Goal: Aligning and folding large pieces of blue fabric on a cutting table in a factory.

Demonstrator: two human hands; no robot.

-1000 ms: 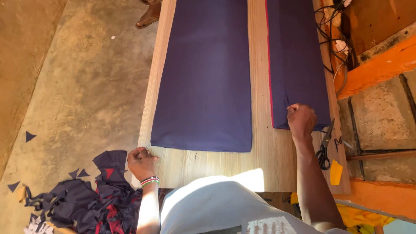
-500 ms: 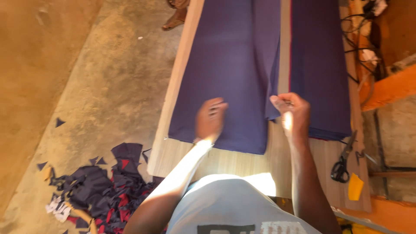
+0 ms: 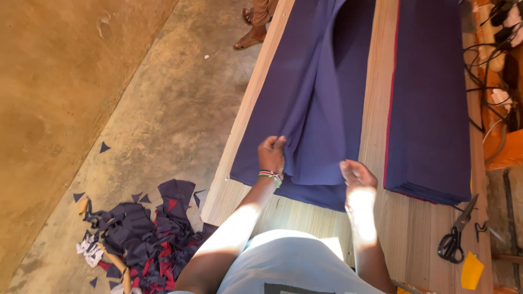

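Hands, left (image 3: 271,155) and right (image 3: 357,174), now pinch the top purple cloth sheet (image 3: 321,109), lifted since half a second ago

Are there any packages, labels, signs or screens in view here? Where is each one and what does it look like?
None that can be made out: no package, sign or screen.
The nearest thing to a label is a small yellow piece lying flat on the wooden table beside the black scissors; whether it is a tag or a chalk cannot be told.

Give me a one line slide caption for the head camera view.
Both hands, left hand and right hand, grip the top layer of a purple fabric stack on a wooden table.
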